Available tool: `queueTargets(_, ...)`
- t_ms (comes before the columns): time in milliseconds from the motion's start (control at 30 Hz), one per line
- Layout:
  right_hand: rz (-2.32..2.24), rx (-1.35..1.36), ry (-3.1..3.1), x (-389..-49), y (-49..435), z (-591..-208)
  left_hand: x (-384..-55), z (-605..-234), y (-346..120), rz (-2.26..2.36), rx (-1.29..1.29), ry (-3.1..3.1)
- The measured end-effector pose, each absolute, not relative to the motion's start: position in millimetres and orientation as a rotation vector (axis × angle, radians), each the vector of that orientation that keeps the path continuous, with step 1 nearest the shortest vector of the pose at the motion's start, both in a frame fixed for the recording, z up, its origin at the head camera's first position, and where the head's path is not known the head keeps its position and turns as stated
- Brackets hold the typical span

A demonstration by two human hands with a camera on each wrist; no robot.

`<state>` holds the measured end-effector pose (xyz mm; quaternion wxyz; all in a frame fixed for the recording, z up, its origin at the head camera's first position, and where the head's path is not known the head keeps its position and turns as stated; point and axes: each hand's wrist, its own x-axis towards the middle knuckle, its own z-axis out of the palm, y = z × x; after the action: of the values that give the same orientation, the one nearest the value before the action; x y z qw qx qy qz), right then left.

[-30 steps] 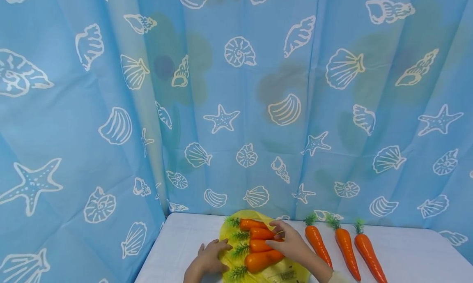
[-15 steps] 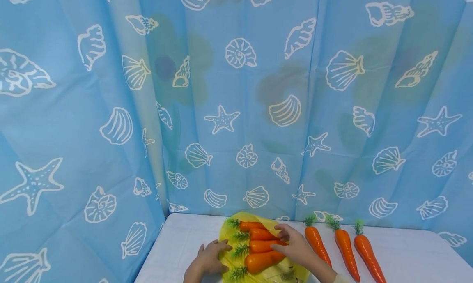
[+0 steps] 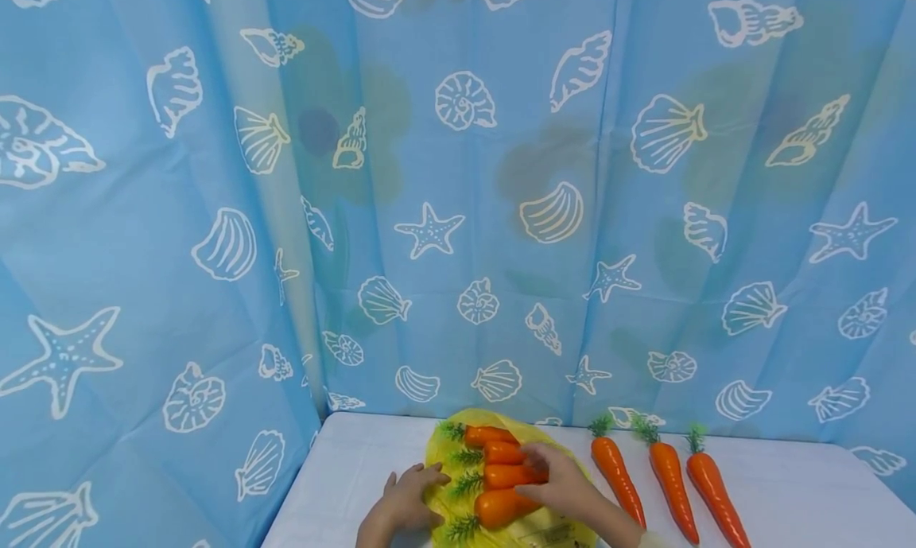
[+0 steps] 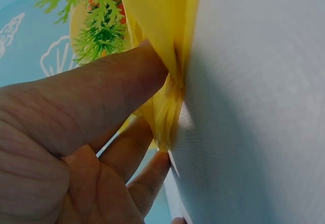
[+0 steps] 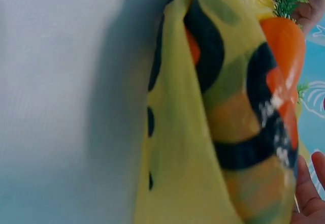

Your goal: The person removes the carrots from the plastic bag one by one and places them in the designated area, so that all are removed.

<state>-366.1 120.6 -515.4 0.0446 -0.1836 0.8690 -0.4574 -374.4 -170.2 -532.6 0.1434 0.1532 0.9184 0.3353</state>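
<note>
While pinching the bag [image 3: 533, 525] with the left hand [image 3: 409, 498], just slid the right hand [image 3: 564, 483] farther left over the carrots [image 3: 501, 476], likely steadying them; cannot tell if gripping.

The carrots [image 3: 498, 507] are orange with green fronds [image 3: 468, 483]; the bag [image 3: 532, 431] is yellow, printed with curving black bands. The worktop [image 3: 358, 445] is white. The blue curtain [image 3: 401, 254] carries a white shell-and-starfish print with faint greenish and brownish blotches.

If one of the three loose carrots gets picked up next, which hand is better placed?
Likely the right hand: it's on the side nearest the loose carrots. The left hand is farther off, across the yellow bag, pinching its edge.
</note>
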Motion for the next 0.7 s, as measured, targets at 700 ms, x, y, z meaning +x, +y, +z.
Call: queueTargets(700, -1.350, -0.709, 2.474, -362.3, 105.4, -521.4, -375.8, -534.4, -171.3, 0.940, 0.459, 2.665)
